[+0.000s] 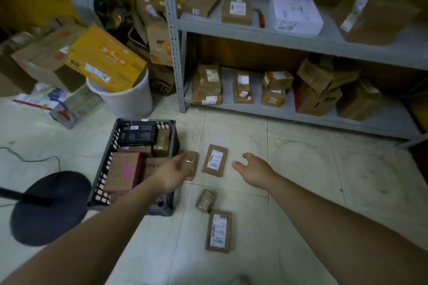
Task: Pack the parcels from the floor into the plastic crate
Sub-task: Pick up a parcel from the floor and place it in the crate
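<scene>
Four parcels on the floor by my count, and the crate is part full. Nearest me and well behind both grips is a flat labelled parcel [218, 231], long axis pointing away from me. Just past it, also behind the grips and between the forearms, is a small taped bundle [206, 200].

The left grip [173, 172] is wide, fingers relaxed, holding nothing. Its fingertips overlap a brown parcel [193, 162] lying against the crate's [174, 139] right wall; it's too blurred to tell whether they touch. The right grip [253, 169] is also wide, thumb and fingers spread, empty.

A second labelled parcel [215, 160] lies between the grips, just left of the right one. Its long axis runs away from me, so its narrow width faces the right grip's opening.

My call: the right grip takes that one and the left takes the brown one. The crate sits directly left of the left grip, so it's a short carry over the right wall. What I can see inside is packed with boxes, and my forearm hides the near right corner.

The floor [301, 180] right of and beyond the right grip is bare. The shelf rack [254, 37] is well beyond both grips and out of the way.
</scene>
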